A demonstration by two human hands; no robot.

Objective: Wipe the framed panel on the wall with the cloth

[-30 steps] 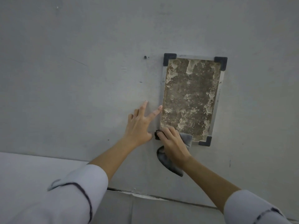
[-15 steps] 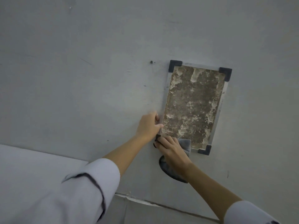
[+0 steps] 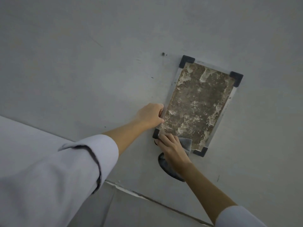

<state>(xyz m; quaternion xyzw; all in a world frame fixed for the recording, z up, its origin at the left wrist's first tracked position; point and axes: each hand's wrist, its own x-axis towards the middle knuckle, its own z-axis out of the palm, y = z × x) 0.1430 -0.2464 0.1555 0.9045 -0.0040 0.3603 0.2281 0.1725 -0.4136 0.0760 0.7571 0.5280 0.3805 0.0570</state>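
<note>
Left hand curls on the framed panel edge; right hand presses the cloth flat.

A pale grey wall fills most of the view, its surface matt and faintly scuffed. A small dark screw or hole sits in it, with a tiny speck just beside it. A few short dark marks dot the wall lower down. Along the bottom a seam runs diagonally, with chipped pale edges, separating the wall from a lower grey surface.
</note>
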